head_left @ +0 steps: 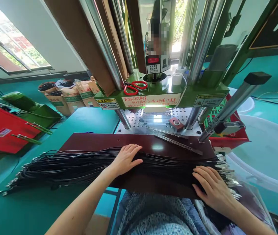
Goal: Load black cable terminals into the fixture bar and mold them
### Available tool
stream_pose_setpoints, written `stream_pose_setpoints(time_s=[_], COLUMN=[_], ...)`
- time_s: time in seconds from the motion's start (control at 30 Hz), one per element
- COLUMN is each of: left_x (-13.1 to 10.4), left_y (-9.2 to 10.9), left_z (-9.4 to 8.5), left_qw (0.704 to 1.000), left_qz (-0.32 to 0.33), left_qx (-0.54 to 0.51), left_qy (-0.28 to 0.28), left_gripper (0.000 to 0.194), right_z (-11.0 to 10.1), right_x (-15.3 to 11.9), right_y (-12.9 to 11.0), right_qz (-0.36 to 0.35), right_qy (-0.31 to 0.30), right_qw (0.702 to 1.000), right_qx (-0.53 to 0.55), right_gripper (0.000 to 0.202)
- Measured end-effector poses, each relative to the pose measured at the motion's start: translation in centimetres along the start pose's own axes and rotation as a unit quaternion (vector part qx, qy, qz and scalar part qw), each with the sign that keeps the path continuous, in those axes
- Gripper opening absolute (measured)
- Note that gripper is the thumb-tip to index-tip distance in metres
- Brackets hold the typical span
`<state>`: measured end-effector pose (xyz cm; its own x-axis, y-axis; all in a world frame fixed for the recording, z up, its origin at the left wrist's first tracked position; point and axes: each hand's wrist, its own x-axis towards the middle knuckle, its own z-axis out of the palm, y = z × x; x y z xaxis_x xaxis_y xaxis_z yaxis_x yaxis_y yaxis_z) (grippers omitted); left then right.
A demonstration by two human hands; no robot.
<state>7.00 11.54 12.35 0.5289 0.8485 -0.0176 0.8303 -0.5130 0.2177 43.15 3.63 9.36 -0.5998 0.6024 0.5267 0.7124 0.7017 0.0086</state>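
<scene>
A long bundle of black cables [80, 164] lies across a dark brown board [99, 140] in front of a green press. My left hand [126, 159] rests palm down on the middle of the bundle, its thumb apart from the fingers. Near the bundle's right end my right hand [208, 184] lies over the cables, fingers stretched out and thumb apart. Beside it, silvery connectors [228, 178] fan out past the board's right edge. More metal ends [18, 176] show at the far left of the bundle.
Metal strips [178, 144] lie on the board behind the cables. Red-handled scissors [136, 87] rest on the green press [190, 91]. An upright metal post [232, 101] stands at right, near a white tub [266, 147]. Red machine [4, 127] at left.
</scene>
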Motion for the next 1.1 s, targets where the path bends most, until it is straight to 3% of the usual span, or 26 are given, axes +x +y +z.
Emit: stream_pose_setpoints(time_s=[0.17, 0.27, 0.37, 0.47, 0.63, 0.8, 0.97, 1.07, 1.1], left_x=[4.2, 5.9, 6.8, 7.1, 7.2, 8.3, 9.3, 9.4, 9.4], left_y=[5.4, 7.1, 7.5, 7.2, 7.7, 9.6, 10.2, 10.2, 10.2], left_z=[0.9, 1.4, 1.9, 2.4, 2.4, 2.1, 2.7, 3.0, 3.0], left_qw=[0.993, 0.986, 0.98, 0.978, 0.975, 0.968, 0.975, 0.982, 0.984], left_qz=[0.104, 0.158, 0.195, 0.208, 0.217, 0.238, 0.206, 0.167, 0.155], left_qx=[-0.06, -0.053, -0.024, 0.005, 0.041, 0.064, 0.068, 0.076, 0.077], left_qy=[-0.013, -0.029, -0.039, -0.036, -0.035, -0.049, -0.05, -0.033, -0.031], left_gripper=[0.041, 0.041, 0.046, 0.048, 0.046, 0.044, 0.031, 0.03, 0.03], right_z=[0.0, 1.0, 1.9, 1.6, -1.4, -4.1, -5.9, -5.5, -4.9], right_x=[3.9, 5.7, 5.6, 4.3, 2.8, 3.5, 4.3, 3.9, 3.5], right_y=[-1.5, -3.1, -4.7, -5.7, -4.8, -3.8, -3.8, -4.7, -5.0], right_qz=[-0.003, 0.014, 0.027, 0.058, 0.177, 0.186, 0.247, 0.212, 0.179], right_qy=[-0.113, -0.127, -0.127, -0.13, -0.162, -0.233, -0.283, -0.219, -0.193], right_qw=[0.993, 0.992, 0.99, 0.984, 0.956, 0.928, 0.893, 0.919, 0.937], right_qx=[0.033, 0.003, -0.06, -0.109, -0.168, -0.223, -0.248, -0.25, -0.228], right_gripper=[0.056, 0.038, 0.017, 0.022, 0.031, 0.035, 0.042, 0.026, 0.034])
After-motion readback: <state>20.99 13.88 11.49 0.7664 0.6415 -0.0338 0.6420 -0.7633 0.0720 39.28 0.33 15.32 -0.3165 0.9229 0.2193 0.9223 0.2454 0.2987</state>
